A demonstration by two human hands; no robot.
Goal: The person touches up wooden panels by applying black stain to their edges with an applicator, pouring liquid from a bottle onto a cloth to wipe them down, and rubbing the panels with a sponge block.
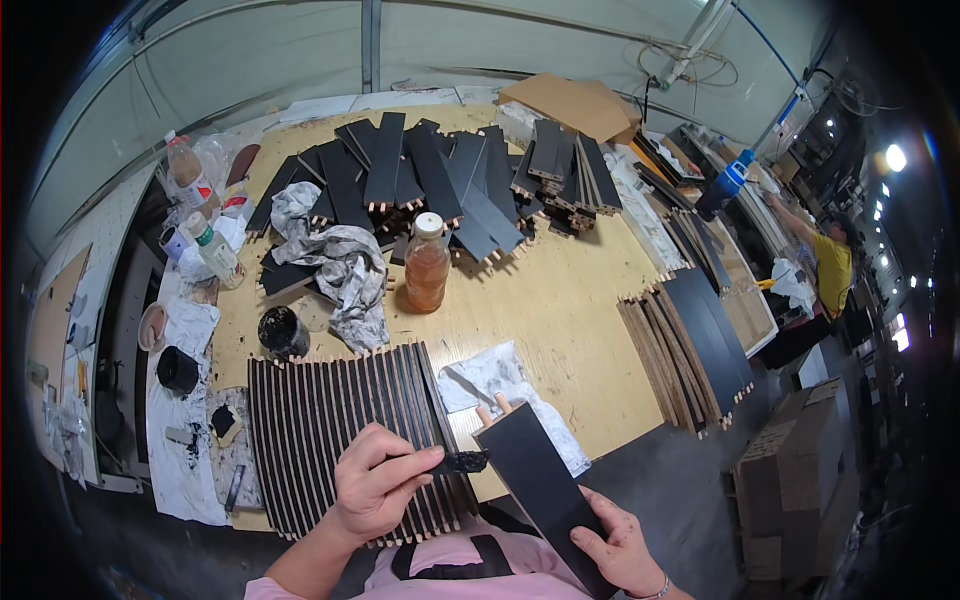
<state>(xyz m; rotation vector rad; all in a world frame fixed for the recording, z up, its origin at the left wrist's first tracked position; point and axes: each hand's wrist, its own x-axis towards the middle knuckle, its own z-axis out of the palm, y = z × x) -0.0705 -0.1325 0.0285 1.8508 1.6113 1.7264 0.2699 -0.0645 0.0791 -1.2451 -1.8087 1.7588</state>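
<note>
Fingers [418, 462] of our left hand [370, 490] are pinched on a small black brush [465, 462], its tip at the edge of the dark board [535, 490], which is nearer us than the amber bottle [427, 272] and to its right. Our right hand [620, 545] is clamped around that board, thumb on its face. Left of the bottle we see a stained cloth [350, 280], beyond it piled boards [435, 170].

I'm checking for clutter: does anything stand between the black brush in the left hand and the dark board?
Nothing visible does. The left hand holds the black brush with its tip at the long edge of the dark board, gripped by the right hand; whether they touch is unclear. The white cloth lies on the table.
</note>
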